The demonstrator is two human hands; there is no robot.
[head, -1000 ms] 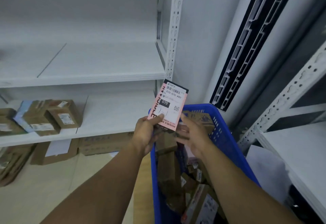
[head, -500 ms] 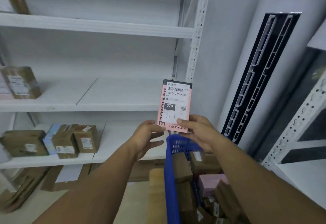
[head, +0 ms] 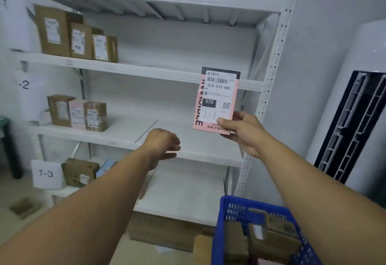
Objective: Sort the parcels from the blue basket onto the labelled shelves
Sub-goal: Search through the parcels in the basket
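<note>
Our right grip (head: 244,133) pinches the parcel (head: 217,97) at its bottom corner, upright before the shelves (head: 146,72); we judge it light, flat, stiff, so an edge pinch suffices; left grip (head: 163,145) slack, empty.

Right grip (head: 244,133) pinched the pink parcel (head: 217,97) at its lower right corner, upright, label facing camera (printed 070-070-A80). Left grip (head: 161,145) hovered with loosely curled fingers, holding nothing, over the middle shelf (head: 204,149). Brown boxes (head: 75,37) stood at the left of the upper shelf (head: 156,72). Three small parcels (head: 77,113) stood a shelf lower. Paper sign 1-3 (head: 46,173) was lower left. Blue basket (head: 225,204) was bottom right, with brown parcels (head: 271,235) inside.
</note>
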